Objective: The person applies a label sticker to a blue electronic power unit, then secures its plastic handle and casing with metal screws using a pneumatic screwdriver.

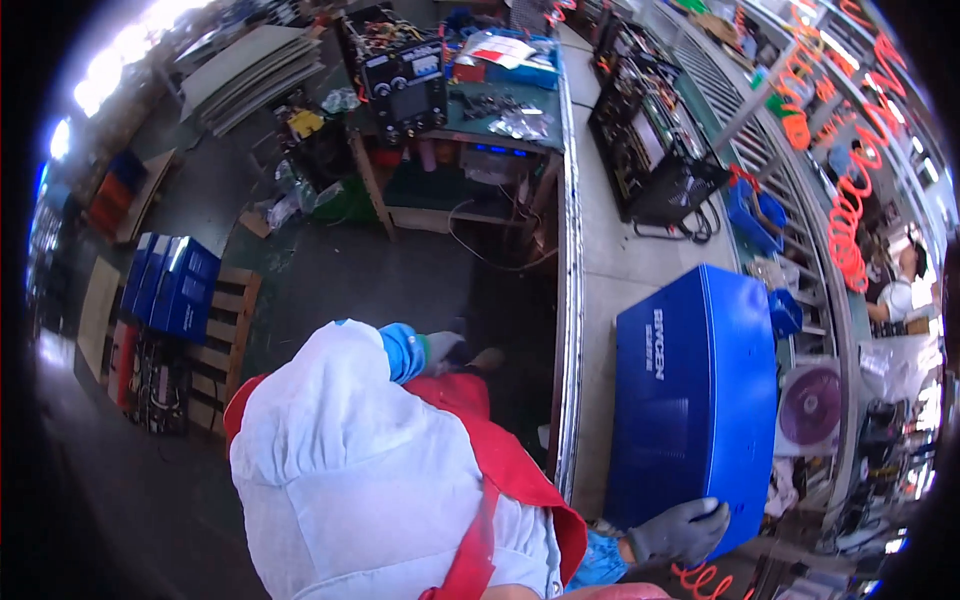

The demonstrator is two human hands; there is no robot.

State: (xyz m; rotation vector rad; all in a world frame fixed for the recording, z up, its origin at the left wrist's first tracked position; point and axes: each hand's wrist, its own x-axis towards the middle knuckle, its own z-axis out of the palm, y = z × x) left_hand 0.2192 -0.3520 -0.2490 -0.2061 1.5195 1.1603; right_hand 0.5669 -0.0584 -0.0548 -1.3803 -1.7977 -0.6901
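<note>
A large blue metal machine case [665,400] stands on the workbench to my right, with pale printing on its side. My right hand [680,532], in a grey glove, lies against the case's near end. Its fingers are bent and close together on the blue metal, the thumb side over the top edge. My left hand [443,347], also grey-gloved below a blue sleeve, hangs beside my red apron [510,465] over the dark floor. Its fingers are partly hidden and too dim to read, and nothing shows clearly in it.
Beyond the case, an uncovered machine [655,125] full of wiring sits on the same bench [600,235]. A roller conveyor [705,75] and orange coiled hoses [848,230] run along the right. Ahead is a table with another opened machine [402,90]. Blue cases [180,285] rest on a pallet [232,320] at left.
</note>
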